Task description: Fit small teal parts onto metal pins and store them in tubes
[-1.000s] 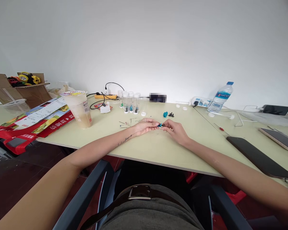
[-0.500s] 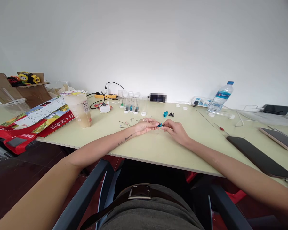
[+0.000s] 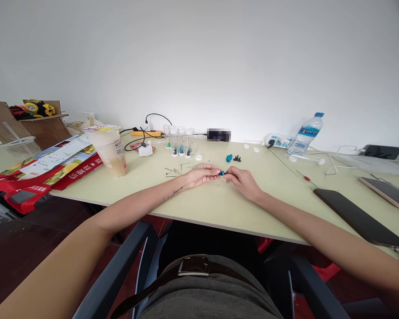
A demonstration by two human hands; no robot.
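My left hand (image 3: 203,175) pinches a small blue part (image 3: 222,173) between thumb and fingers just over the table. My right hand (image 3: 242,180) is closed at the part's right side, its fingertips touching it; they hide much of its shape. Beyond the hands lies a cluster of small blue pieces (image 3: 229,158), beside several small black pieces (image 3: 237,159). Thin metal rods or pins (image 3: 177,171) are scattered left of my left hand. Clear tubes with white caps (image 3: 181,144) stand behind, with small blue, green and dark parts inside.
A drink cup (image 3: 109,153) stands at left by a red printed bag (image 3: 69,175) and a cardboard box (image 3: 46,128). On the right are a water bottle (image 3: 306,135), a power strip (image 3: 279,141) and a dark phone (image 3: 359,217). The table's front edge (image 3: 219,225) runs below my forearms.
My fingers have shifted very slightly around the small blue part. Everything else stays where it was.
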